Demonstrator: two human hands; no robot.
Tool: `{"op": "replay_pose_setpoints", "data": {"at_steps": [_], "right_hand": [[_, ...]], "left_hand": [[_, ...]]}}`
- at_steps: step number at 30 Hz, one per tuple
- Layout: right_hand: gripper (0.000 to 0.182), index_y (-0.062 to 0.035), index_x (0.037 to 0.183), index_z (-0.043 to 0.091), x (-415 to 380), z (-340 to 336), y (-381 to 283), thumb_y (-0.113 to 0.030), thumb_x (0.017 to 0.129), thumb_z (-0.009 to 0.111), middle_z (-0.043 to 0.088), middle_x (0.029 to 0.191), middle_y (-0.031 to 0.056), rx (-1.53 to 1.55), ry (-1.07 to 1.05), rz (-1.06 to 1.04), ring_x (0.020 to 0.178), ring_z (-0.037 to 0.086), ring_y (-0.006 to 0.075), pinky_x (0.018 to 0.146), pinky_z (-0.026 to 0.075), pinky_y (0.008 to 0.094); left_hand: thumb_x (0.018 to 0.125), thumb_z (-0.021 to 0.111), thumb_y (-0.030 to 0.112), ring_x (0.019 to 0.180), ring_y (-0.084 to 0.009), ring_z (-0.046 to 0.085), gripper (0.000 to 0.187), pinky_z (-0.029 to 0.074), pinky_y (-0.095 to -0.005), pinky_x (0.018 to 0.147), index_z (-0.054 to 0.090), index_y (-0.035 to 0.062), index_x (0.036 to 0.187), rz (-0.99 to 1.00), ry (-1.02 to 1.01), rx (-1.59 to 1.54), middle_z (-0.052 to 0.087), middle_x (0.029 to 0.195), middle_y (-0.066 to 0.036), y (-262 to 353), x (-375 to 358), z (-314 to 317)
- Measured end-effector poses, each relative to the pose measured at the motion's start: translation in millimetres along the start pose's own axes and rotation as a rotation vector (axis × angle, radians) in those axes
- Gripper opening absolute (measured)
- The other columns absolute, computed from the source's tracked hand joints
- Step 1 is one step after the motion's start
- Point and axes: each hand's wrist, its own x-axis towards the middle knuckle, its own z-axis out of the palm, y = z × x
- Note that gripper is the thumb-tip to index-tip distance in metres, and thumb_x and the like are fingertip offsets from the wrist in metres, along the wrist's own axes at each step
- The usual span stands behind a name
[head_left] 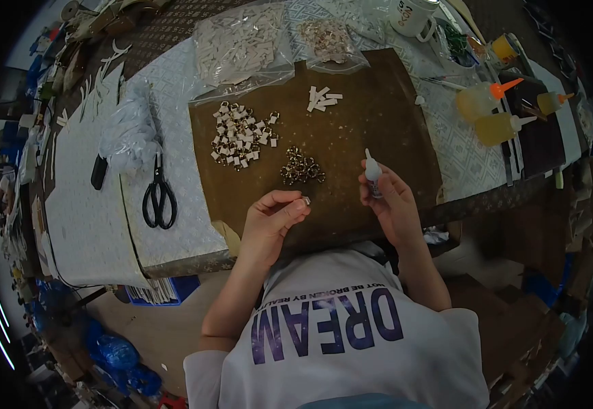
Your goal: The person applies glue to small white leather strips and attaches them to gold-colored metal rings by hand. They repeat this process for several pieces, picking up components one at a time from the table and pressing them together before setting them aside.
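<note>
My left hand (279,213) pinches a small white leather tab (306,201) between thumb and fingertips, at the front of the brown mat (378,88). To its right, my right hand (393,201) is wrapped round a small white glue bottle (373,174), its thin nozzle pointing up. Between and beyond the hands lies a heap of bare brass-coloured metal rings (300,165). Further left spreads a pile of rings with white tabs (240,135) folded on them. Several loose white strips (323,99) lie towards the back of the mat.
Black-handled scissors (159,201) and a crumpled pale plastic bag (130,133) lie left of the mat. Clear bags of white strips (242,44) and small rings (329,39) sit at the back. Yellow liquid bottles (497,129) and a white mug (411,17) are at the right.
</note>
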Motion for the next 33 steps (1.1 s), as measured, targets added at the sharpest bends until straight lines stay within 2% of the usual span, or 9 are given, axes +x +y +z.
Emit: {"op": "replay_pose_setpoints", "data": {"at_steps": [10,16,20,23,26,28,31,33], "right_hand": [[0.039,-0.0026,0.128,0.047,1,0,-10,-0.013,0.092,0.056,0.057,0.111,0.0060,-0.153,0.069,-0.096,0.094,0.059,0.0151,0.076,0.047,0.0265],[0.039,-0.0019,0.128,0.047,9,-9,-9,-0.007,0.090,0.058,0.056,0.116,0.0058,-0.236,0.096,-0.226,0.101,0.058,0.0142,0.084,0.046,0.0260],[0.038,-0.0016,0.126,0.049,12,-9,-11,-0.004,0.089,0.059,0.057,0.116,0.0053,-0.395,0.209,-0.322,0.102,0.056,0.0123,0.087,0.045,0.0252],[0.035,-0.0018,0.122,0.051,19,-13,-11,-0.002,0.088,0.059,0.058,0.114,0.0044,-0.551,0.254,-0.415,0.100,0.056,0.0111,0.087,0.044,0.0245],[0.031,-0.0023,0.118,0.054,26,-17,-11,-0.001,0.087,0.059,0.060,0.110,0.0042,-0.755,0.289,-0.516,0.097,0.056,0.0108,0.085,0.045,0.0244],[0.029,-0.0027,0.115,0.055,30,-22,-10,0.000,0.087,0.059,0.060,0.109,0.0047,-0.901,0.303,-0.558,0.094,0.056,0.0111,0.083,0.045,0.0246],[0.028,-0.0031,0.114,0.055,32,-21,-10,0.001,0.086,0.059,0.061,0.105,0.0054,-0.963,0.313,-0.577,0.091,0.058,0.0117,0.082,0.046,0.0251],[0.031,-0.0024,0.114,0.054,33,-22,-10,0.001,0.084,0.061,0.059,0.109,0.0072,-0.967,0.303,-0.578,0.095,0.057,0.0144,0.082,0.046,0.0256]], "left_hand": [[0.081,0.068,0.003,0.079,-0.0138,0.065,0.017,0.053,-0.0231,0.070,0.063,0.0009,0.096,-0.017,0.020,0.075,0.067,0.088,-0.008,0,3,5],[0.082,0.066,0.001,0.076,-0.0148,0.066,0.014,0.054,-0.0231,0.069,0.064,0.0009,0.096,-0.021,0.016,0.051,0.067,0.088,-0.009,-2,5,3],[0.082,0.066,0.002,0.075,-0.0142,0.065,0.012,0.054,-0.0223,0.068,0.063,0.0015,0.094,-0.034,-0.006,0.049,0.067,0.087,-0.009,-2,6,2],[0.083,0.065,0.002,0.075,-0.0139,0.065,0.010,0.053,-0.0216,0.067,0.059,0.0045,0.090,-0.034,-0.009,0.068,0.066,0.088,-0.008,-2,6,2],[0.080,0.068,0.002,0.077,-0.0136,0.063,0.021,0.051,-0.0228,0.068,0.051,0.0105,0.087,-0.036,-0.032,-0.011,0.064,0.090,-0.008,-3,7,-1],[0.082,0.065,0.001,0.075,-0.0132,0.063,0.020,0.051,-0.0218,0.067,0.048,0.0114,0.085,-0.035,-0.026,0.002,0.063,0.090,-0.009,-4,6,-2],[0.081,0.067,0.002,0.076,-0.0127,0.062,0.025,0.050,-0.0222,0.067,0.045,0.0129,0.082,-0.052,-0.020,0.019,0.062,0.090,-0.008,-3,7,-4],[0.080,0.068,0.002,0.074,-0.0123,0.061,0.028,0.049,-0.0225,0.066,0.043,0.0135,0.080,-0.058,-0.006,0.036,0.062,0.089,-0.007,-3,7,-5]]}}
